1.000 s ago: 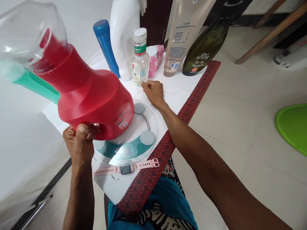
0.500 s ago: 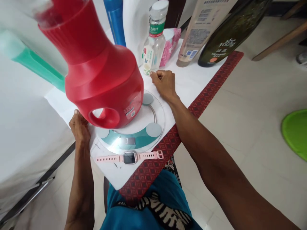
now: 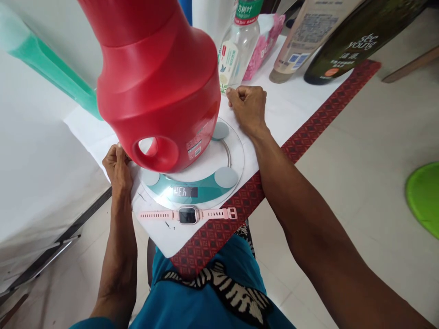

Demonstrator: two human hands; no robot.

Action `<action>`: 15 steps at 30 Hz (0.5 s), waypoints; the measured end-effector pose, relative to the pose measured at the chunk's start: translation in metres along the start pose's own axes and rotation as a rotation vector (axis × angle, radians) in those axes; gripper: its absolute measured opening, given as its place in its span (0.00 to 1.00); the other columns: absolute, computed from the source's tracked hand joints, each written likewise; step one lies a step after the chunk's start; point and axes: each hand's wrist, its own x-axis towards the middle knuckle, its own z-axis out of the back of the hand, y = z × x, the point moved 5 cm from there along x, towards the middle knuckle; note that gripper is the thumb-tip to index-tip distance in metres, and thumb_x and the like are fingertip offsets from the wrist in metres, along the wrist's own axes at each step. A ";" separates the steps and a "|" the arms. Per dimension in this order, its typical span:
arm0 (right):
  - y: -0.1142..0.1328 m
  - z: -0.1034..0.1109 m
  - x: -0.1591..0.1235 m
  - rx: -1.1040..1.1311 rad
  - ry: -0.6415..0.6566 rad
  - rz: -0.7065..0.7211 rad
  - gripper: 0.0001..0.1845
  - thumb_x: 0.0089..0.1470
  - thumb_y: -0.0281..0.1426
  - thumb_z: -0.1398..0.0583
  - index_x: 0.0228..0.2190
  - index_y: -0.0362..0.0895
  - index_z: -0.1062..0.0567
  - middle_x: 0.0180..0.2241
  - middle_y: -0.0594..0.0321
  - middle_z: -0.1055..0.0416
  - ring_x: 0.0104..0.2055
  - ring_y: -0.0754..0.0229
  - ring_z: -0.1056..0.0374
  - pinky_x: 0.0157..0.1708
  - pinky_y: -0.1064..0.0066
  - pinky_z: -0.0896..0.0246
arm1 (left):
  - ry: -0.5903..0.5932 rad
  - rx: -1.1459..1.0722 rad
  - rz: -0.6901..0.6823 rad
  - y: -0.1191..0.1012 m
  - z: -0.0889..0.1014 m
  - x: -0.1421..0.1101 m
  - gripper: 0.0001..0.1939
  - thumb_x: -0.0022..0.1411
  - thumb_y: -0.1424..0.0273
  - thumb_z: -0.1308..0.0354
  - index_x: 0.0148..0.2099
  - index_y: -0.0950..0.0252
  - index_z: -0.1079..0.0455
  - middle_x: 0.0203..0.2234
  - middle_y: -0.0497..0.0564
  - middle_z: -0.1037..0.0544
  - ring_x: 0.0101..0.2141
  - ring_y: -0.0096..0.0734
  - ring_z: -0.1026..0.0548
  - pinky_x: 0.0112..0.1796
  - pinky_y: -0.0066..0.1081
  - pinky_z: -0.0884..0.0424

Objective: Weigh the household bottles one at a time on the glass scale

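A big red jug [image 3: 161, 100] with a handle hole stands on a round glass weighing scale [image 3: 209, 185], whose small display [image 3: 185, 192] shows lit digits. My left hand [image 3: 118, 169] rests curled at the table's left edge, close beside the jug's base; its fingers are partly hidden. On the white cloth right of the scale lies my right hand [image 3: 247, 107], closed in a loose fist just in front of a clear plastic bottle [image 3: 236, 55]. Nothing shows in that fist. A pink-strapped smartwatch [image 3: 187, 214] lies flat in front of the scale.
A green bottle [image 3: 58, 73] leans at the left by the wall. Behind my right hand stand a pink packet [image 3: 264, 50], a beige tube [image 3: 302, 41] and a dark green bottle [image 3: 350, 50]. A red patterned border [image 3: 308, 121] runs along the cloth. A green round seat [image 3: 425, 196] is at the right.
The scale's display has gone from blank to showing digits. The camera view has shifted, so the jug and bottles sit higher in the picture. Both hands stay at much the same places on the table.
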 end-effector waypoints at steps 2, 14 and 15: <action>0.001 0.000 0.000 0.002 -0.002 0.002 0.26 0.77 0.41 0.39 0.24 0.49 0.28 0.25 0.65 0.29 0.32 0.58 0.32 0.46 0.60 0.33 | 0.004 -0.003 0.001 -0.002 0.000 0.000 0.35 0.68 0.39 0.28 0.27 0.62 0.34 0.22 0.45 0.34 0.25 0.26 0.42 0.30 0.34 0.42; 0.001 0.000 0.002 -0.009 0.027 0.001 0.27 0.76 0.44 0.40 0.23 0.51 0.32 0.25 0.64 0.31 0.33 0.54 0.30 0.47 0.57 0.32 | 0.238 -0.144 -0.230 -0.114 -0.057 -0.030 0.37 0.63 0.31 0.28 0.26 0.58 0.30 0.20 0.48 0.33 0.22 0.33 0.34 0.25 0.36 0.39; 0.005 0.002 0.001 -0.016 0.031 -0.007 0.28 0.76 0.43 0.40 0.22 0.52 0.33 0.24 0.64 0.31 0.32 0.55 0.31 0.47 0.56 0.33 | 0.250 -0.181 -0.193 -0.115 -0.063 -0.033 0.39 0.62 0.33 0.26 0.23 0.59 0.34 0.18 0.46 0.38 0.20 0.29 0.39 0.24 0.35 0.42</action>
